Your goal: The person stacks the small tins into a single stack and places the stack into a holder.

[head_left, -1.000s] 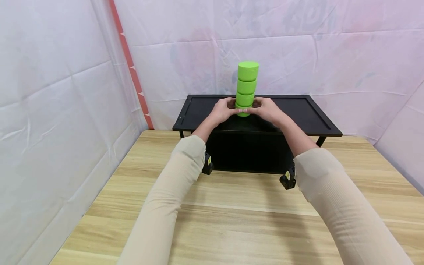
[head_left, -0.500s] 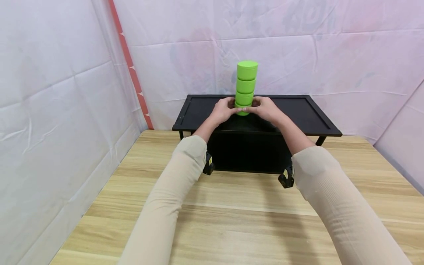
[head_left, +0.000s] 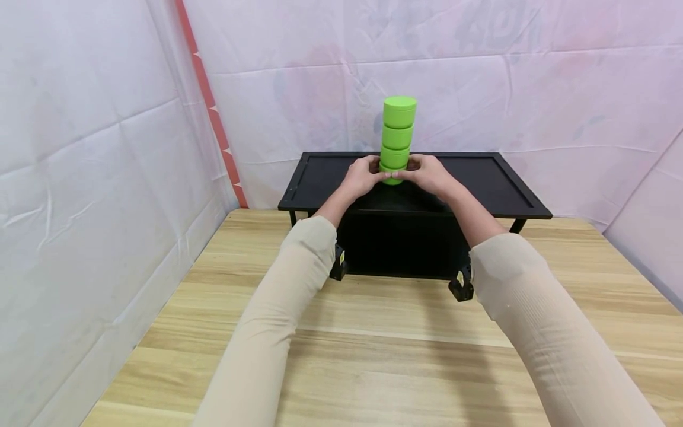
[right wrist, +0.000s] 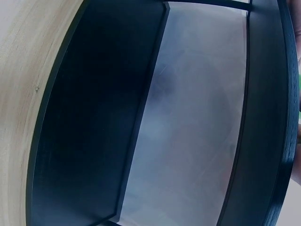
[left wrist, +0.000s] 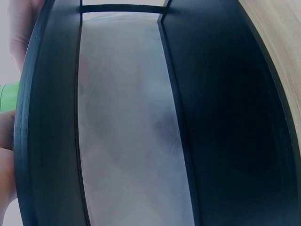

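Observation:
Several lime-green round containers make one upright stack [head_left: 397,137] on the upper board of a black two-tier shelf [head_left: 480,184], towards its front middle. My left hand [head_left: 361,178] grips the lowest container from the left, its thumb across the front. From the right, my right hand [head_left: 430,175] grips that same container, and the two thumbs nearly meet. The far fingers are hidden behind the stack. At the left edge of the left wrist view, a bit of green container [left wrist: 8,96] shows between parts of the hands. The right wrist view shows only a green sliver.
The shelf stands on a wooden table [head_left: 373,344], its lower board [head_left: 395,246] beneath the upper one. White cloth [head_left: 437,89] hangs behind and at both sides. A small black device [head_left: 461,286] is worn below each wrist.
Both hands and the green stack have shifted very slightly towards the back of the shelf. The grip looks the same throughout.

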Action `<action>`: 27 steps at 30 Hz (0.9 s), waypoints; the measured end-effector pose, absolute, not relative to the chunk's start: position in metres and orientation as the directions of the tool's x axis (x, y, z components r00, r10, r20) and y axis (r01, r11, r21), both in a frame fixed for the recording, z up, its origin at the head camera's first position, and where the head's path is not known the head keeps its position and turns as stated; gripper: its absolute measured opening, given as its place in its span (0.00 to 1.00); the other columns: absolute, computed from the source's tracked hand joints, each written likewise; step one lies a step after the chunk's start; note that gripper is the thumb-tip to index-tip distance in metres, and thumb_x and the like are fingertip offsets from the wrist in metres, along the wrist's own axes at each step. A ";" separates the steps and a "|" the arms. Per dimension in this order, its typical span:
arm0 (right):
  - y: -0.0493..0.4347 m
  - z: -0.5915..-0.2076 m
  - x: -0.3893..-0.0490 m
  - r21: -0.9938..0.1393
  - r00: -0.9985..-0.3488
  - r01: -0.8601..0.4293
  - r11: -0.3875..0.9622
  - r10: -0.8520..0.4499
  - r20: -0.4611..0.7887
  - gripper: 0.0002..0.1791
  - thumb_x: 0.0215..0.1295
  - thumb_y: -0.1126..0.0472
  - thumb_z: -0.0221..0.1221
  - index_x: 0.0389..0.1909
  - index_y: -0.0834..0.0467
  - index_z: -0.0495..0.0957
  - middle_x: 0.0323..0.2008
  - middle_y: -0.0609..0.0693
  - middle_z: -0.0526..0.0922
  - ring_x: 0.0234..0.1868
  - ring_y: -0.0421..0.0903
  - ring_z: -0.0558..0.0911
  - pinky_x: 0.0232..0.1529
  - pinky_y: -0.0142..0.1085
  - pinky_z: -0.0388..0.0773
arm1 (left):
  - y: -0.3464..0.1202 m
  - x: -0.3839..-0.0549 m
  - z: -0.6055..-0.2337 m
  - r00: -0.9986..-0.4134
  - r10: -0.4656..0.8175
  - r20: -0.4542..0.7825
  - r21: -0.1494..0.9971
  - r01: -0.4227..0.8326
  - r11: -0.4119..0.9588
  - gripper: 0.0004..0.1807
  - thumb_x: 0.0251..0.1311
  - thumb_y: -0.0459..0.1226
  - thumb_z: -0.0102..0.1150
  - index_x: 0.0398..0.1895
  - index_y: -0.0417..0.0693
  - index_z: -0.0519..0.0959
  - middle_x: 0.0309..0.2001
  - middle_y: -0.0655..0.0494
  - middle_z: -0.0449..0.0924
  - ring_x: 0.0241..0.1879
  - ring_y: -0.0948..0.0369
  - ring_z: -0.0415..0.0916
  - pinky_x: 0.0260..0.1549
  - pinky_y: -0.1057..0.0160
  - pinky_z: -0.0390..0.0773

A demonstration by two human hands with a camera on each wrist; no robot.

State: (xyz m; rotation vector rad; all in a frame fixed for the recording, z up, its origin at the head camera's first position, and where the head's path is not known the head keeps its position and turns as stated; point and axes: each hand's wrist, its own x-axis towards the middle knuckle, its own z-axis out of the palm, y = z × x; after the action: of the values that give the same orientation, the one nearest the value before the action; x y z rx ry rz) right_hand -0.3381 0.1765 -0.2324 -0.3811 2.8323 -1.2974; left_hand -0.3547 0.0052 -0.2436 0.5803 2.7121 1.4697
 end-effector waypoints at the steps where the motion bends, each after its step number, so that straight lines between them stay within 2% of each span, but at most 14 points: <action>1: 0.177 -0.232 -0.338 -0.746 -0.971 -0.217 0.629 -0.219 0.098 0.32 0.64 0.53 0.57 0.63 0.66 0.62 0.55 0.63 0.70 0.57 0.56 0.68 0.57 0.49 0.63 | 0.006 -0.355 -0.244 -0.932 0.320 0.171 0.811 0.318 0.491 0.27 0.62 0.40 0.56 0.64 0.44 0.64 0.57 0.52 0.70 0.54 0.62 0.68 0.46 0.69 0.71; 11: 0.177 -0.234 -0.338 -0.757 -0.975 -0.196 0.624 -0.205 0.083 0.34 0.63 0.52 0.57 0.64 0.65 0.60 0.57 0.63 0.68 0.58 0.56 0.66 0.57 0.50 0.62 | 0.008 -0.355 -0.244 -0.935 0.313 0.166 0.794 0.315 0.520 0.28 0.62 0.40 0.56 0.64 0.45 0.64 0.57 0.52 0.70 0.54 0.61 0.68 0.46 0.68 0.71; 20: 0.183 -0.233 -0.329 -0.789 -0.972 -0.204 0.579 -0.218 0.092 0.37 0.63 0.53 0.58 0.67 0.64 0.56 0.61 0.62 0.65 0.61 0.55 0.64 0.59 0.50 0.60 | 0.007 -0.354 -0.244 -0.923 0.322 0.210 0.695 0.372 0.615 0.29 0.61 0.41 0.57 0.64 0.43 0.64 0.57 0.51 0.70 0.54 0.60 0.68 0.48 0.66 0.70; 27: 0.191 -0.227 -0.307 -0.723 -0.973 -0.230 0.652 -0.158 0.167 0.34 0.63 0.51 0.57 0.65 0.63 0.60 0.59 0.62 0.67 0.59 0.56 0.67 0.56 0.50 0.64 | -0.013 -0.341 -0.233 -0.926 0.325 0.195 0.696 0.364 0.619 0.29 0.64 0.43 0.54 0.66 0.45 0.61 0.62 0.53 0.65 0.58 0.60 0.64 0.51 0.63 0.68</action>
State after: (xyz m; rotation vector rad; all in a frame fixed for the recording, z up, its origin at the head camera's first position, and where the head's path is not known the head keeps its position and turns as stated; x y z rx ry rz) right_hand -0.3069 0.1910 -0.2269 -0.3455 2.9351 -1.3041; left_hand -0.3410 -0.0133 -0.2332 0.6109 2.8712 1.2520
